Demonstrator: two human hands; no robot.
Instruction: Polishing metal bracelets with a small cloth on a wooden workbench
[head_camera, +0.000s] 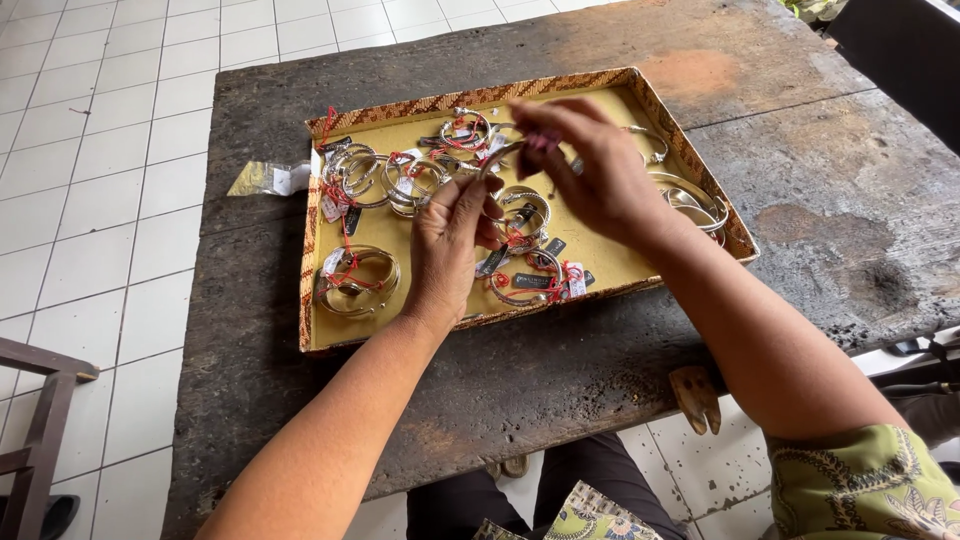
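From the head camera, both hands hover over a shallow tray (640, 95) with a woven-pattern rim and a mustard-yellow floor, set on a dark, weathered wooden table (780, 230).

The left hand (450, 245) is raised with its back to the camera, fingers curled in and the thumb pressed toward the fingertips. It pinches one end of a silver bangle (503, 155) held just above its knuckles.

The right hand (590, 165) sits just beside the left, slightly farther from the person. Its fingers are bunched narrowly, nipping a small dark red tag or thread at the other end of the same bangle; what exactly lies between those fingertips is too blurred to tell.

Under and around both hands lie more silver bangles (355, 280), many tied with red string and small dark tags. One cluster rests beyond the left hand, a pair lies near the left wrist, others sit directly under the palms, and a few lie beyond the right wrist toward the tray's far corner.

Well left of the left hand, outside the tray, a small clear plastic bag (268, 178) lies on the table.
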